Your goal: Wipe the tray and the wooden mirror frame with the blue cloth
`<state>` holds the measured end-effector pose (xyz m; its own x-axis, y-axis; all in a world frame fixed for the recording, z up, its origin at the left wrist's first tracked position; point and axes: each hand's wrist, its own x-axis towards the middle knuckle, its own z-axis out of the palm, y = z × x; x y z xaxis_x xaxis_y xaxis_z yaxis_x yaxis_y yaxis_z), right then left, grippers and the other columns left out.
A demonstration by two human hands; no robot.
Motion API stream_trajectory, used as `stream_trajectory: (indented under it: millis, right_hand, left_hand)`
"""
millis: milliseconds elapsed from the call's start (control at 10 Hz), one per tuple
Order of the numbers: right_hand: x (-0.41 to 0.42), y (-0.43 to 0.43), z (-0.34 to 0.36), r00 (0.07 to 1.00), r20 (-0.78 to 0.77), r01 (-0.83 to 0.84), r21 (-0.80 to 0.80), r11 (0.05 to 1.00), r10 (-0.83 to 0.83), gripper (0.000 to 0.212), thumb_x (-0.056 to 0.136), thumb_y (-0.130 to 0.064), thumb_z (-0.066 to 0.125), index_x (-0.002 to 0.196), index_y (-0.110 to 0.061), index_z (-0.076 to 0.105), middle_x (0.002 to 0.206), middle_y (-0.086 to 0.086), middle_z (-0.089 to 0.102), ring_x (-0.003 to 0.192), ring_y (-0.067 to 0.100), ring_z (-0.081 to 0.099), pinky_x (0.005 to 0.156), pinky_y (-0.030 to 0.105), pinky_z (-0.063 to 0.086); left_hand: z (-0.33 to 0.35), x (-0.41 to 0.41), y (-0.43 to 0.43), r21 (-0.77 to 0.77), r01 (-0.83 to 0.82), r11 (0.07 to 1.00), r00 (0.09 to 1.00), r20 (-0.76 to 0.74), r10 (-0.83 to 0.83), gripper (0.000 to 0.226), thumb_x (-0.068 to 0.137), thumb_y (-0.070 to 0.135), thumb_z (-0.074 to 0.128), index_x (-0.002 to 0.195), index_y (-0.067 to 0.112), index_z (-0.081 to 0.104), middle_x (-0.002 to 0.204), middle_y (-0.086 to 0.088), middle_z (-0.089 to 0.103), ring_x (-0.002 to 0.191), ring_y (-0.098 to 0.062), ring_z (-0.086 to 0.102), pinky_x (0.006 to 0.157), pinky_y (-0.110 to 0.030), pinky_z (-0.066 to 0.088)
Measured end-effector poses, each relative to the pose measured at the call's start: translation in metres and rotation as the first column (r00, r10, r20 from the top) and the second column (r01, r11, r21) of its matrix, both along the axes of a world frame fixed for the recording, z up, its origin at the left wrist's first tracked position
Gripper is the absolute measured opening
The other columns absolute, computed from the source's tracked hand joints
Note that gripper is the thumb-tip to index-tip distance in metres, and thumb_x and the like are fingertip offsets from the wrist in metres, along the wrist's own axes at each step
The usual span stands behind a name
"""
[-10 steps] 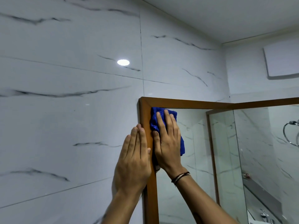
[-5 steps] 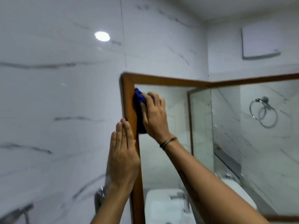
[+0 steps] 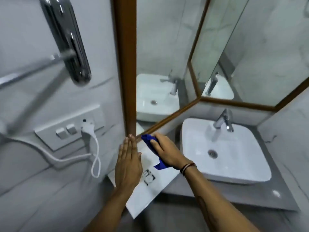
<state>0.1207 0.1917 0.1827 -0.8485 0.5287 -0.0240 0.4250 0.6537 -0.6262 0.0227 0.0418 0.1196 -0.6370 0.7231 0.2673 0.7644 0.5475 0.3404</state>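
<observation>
A bathroom: marble-look wall tiles (image 3: 41, 190) fill the left of the frame, a white basin (image 3: 222, 153) with chrome tap (image 3: 224, 120) sits lower right, and wood-framed corner mirrors (image 3: 160, 47) run along the top.

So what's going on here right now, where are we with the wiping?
A person is cleaning at the bathroom counter. The right hand presses the blue cloth at the bottom left corner of the wooden mirror frame, just above the white tray on the counter. The left hand lies flat and open against the wall beside the frame's lower end. The sink sits to the right, untouched.
</observation>
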Motion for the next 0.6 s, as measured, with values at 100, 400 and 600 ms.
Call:
stream_trajectory:
  millis: [100, 400, 600]
  right_hand:
    - [0.01, -0.022, -0.088, 0.985, 0.143, 0.101, -0.026, 0.995, -0.096, 0.028, 0.12, -0.033, 0.04, 0.121, -0.013, 0.059, 0.118, 0.011, 0.068, 0.108, 0.033, 0.059, 0.097, 0.054, 0.051]
    - [0.001, -0.064, -0.293, 0.918, 0.372, 0.097, 0.118, 0.988, -0.134, 0.058, 0.119, -0.044, 0.039, 0.17, -0.016, 0.035, 0.176, 0.013, 0.036, 0.162, 0.039, 0.037, 0.126, 0.051, 0.037]
    - [0.004, -0.065, -0.314, 0.918, 0.381, 0.03, 0.205, 0.978, -0.108, 0.078, 0.117, -0.059, 0.028, 0.178, -0.018, 0.003, 0.188, 0.009, -0.002, 0.176, 0.034, 0.0, 0.142, 0.057, 0.004]
  left_hand:
    - [-0.06, 0.001, -0.014, -0.127, 0.052, 0.991, 0.998, 0.041, -0.047, 0.059, 0.119, 0.023, 0.031, 0.171, -0.004, 0.022, 0.18, -0.019, 0.024, 0.167, -0.033, 0.029, 0.137, -0.045, 0.024]
    - [-0.215, -0.008, -0.048, -0.331, 0.15, 0.931, 0.987, 0.107, -0.121, 0.066, 0.116, 0.024, 0.055, 0.168, -0.007, 0.029, 0.177, -0.025, 0.031, 0.165, -0.04, 0.034, 0.135, -0.05, 0.031]
    - [-0.222, -0.014, -0.045, -0.422, 0.203, 0.884, 0.979, 0.09, -0.182, 0.068, 0.12, 0.037, 0.033, 0.177, 0.01, 0.006, 0.185, -0.016, -0.001, 0.173, -0.034, 0.001, 0.14, -0.048, 0.011]
